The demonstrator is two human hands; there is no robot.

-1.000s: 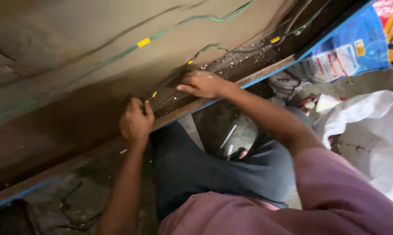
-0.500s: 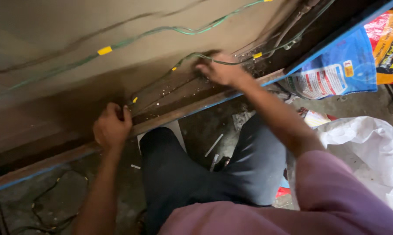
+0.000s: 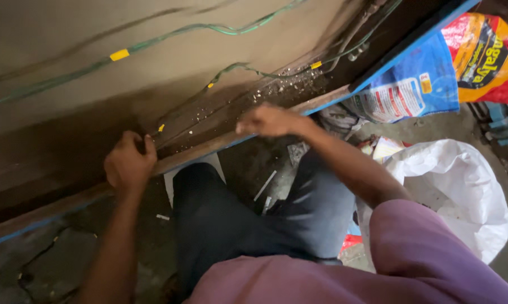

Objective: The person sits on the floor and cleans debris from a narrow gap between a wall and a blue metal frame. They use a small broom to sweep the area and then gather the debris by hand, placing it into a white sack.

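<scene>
Pinching a thin green wire (image 3: 231, 68) near one of its small yellow tags (image 3: 161, 128), the left hand (image 3: 129, 163) is curled into a fist w/ fingers pressed together at the wooden ledge (image 3: 209, 147); the wire end itself is mostly hidden in the fist. From that grip the wire runs up and away along the brown board (image 3: 96, 101), past more yellow tags, toward the dark corner. A second green wire (image 3: 169, 36) lies farther up the board, well apart from the grip. Right hand (image 3: 271, 120) rests knuckles-up on the ledge edge, fingers bent down; can't tell whether it holds anything. White crumbs (image 3: 276, 90) lie scattered just beyond it. Judging from this, the step looks like tensioning or routing the wire along the board. Next move prob. calls for a steady pull from the left grip while the right guides the slack. Below the hands: dark trousers, a white sack (image 3: 462, 191), a blue printed bag (image 3: 411, 90) and a red bag (image 3: 490, 56).
</scene>
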